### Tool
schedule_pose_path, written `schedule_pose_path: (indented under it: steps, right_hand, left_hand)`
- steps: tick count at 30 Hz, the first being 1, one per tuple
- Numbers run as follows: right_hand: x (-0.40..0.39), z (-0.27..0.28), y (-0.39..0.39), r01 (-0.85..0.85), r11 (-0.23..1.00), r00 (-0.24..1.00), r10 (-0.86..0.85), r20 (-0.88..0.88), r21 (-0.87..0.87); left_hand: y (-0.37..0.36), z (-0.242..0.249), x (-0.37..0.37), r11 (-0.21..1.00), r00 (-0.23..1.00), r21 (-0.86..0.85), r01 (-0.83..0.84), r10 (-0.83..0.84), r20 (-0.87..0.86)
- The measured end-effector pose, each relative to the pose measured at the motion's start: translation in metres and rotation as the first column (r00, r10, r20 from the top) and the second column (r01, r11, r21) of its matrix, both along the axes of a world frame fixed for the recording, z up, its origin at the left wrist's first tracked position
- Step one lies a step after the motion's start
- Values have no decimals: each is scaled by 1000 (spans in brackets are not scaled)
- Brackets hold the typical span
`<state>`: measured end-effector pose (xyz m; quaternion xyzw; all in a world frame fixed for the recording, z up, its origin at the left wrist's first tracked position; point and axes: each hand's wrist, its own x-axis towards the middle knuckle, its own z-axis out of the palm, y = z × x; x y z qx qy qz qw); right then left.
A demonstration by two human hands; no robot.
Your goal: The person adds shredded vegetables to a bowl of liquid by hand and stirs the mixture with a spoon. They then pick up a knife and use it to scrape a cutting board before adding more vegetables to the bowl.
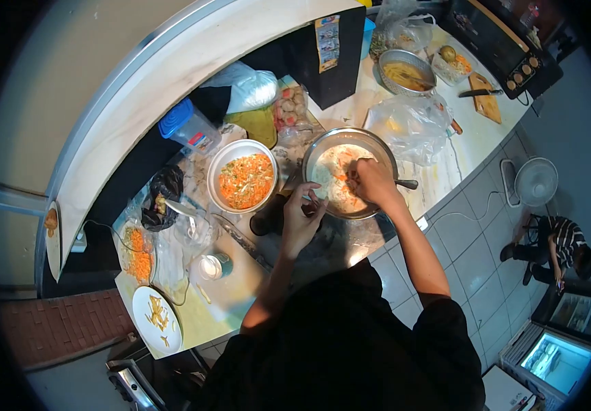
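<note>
A metal mixing bowl (314, 154) holds a pale wet mixture (336, 168) with orange shreds in it. My right hand (374, 181) reaches into this bowl from the right, its fingers bunched and pointing down at the mixture; what they grip is hidden. At the bowl's left rim hovers my left hand (302, 218), fingers loosely bent and apart, with nothing visible in it. A dark handle (407, 184) sticks out past the bowl's right rim. To the left stands a white bowl (213, 192) filled with shredded orange and pale vegetables (246, 181).
Left on the counter are a jar (215, 266), a knife (240, 240), a black plastic bag (163, 198) and a white plate (146, 329) with fried strips. A colander (386, 72), clear plastic bag (412, 130) and cutting board (487, 106) lie right. A person (561, 248) sits beyond.
</note>
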<state>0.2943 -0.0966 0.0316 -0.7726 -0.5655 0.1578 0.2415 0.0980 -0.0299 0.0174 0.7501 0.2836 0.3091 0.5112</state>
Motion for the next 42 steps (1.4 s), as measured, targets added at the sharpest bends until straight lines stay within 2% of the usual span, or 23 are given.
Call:
schedule_pose_path:
  steps: [2, 5, 8, 11, 18, 20, 21, 22, 24, 25, 27, 28, 30, 35, 37, 38, 40, 42]
  right_hand:
    - [-3, 2, 5, 13, 995, 987, 4, 163, -102]
    - [-5, -4, 7, -23, 995, 982, 40, 186, -94]
    - [-7, -14, 9, -16, 994, 976, 39, 216, -106]
    - [-10, -17, 12, 18, 991, 975, 12, 221, -132]
    - [-6, -5, 14, -4, 990, 980, 33, 197, -143]
    - [1, 10, 15, 5, 974, 985, 35, 171, -227]
    - [11, 7, 11, 23, 990, 981, 5, 194, -141]
    - [17, 22, 10, 24, 990, 981, 4, 194, -142]
    - [30, 54, 2, 14, 994, 999, -18, -35, -108]
    - [35, 57, -4, 23, 994, 999, -27, -33, -109]
    - [44, 63, -14, 35, 998, 910, -10, -415, 53]
    - [43, 66, -18, 43, 998, 912, -18, -410, 54]
    - [39, 70, -27, 74, 992, 807, 0, -590, 101]
    - [32, 85, -43, 132, 984, 750, -19, -661, 121]
    - [34, 92, -52, 153, 981, 840, -65, -538, 120]
    - [37, 97, -57, 162, 979, 841, -73, -536, 121]
    - [45, 111, -70, 222, 915, 900, -59, -431, 338]
    - [54, 140, -85, 309, 876, 916, -170, -363, 371]
  left_hand:
    - [0, 1, -1, 996, 999, -89, -3, 7, 46]
    - [1, -1, -5, 985, 998, -172, 6, 4, 61]
    - [0, 1, -6, 986, 996, -165, 13, 3, 94]
    - [2, -8, -7, 977, 987, -215, 3, 32, 159]
    - [6, -7, -11, 985, 987, -172, -12, 39, 156]
    - [7, -4, -11, 981, 987, -195, -21, 51, 151]
    - [7, -2, -12, 981, 987, -195, -22, 52, 151]
    - [7, -1, -13, 979, 986, -205, -23, 56, 156]
    - [9, -1, -14, 977, 986, -215, -14, 50, 161]
    - [10, -3, -14, 976, 986, -218, -12, 48, 161]
    - [10, -3, -12, 975, 985, -220, 1, 37, 166]
    - [10, -2, -11, 974, 980, -225, 6, 38, 194]
    - [9, -2, -9, 973, 974, -232, 18, 36, 225]
    - [5, -2, -9, 980, 986, -197, 21, 13, 167]
    - [4, -1, -8, 976, 982, -215, 26, 16, 190]
    - [3, -1, -7, 971, 977, -240, 24, 27, 211]
    - [3, -5, -6, 970, 978, -243, 31, 20, 208]
    - [4, -10, -5, 969, 978, -242, 38, 13, 206]
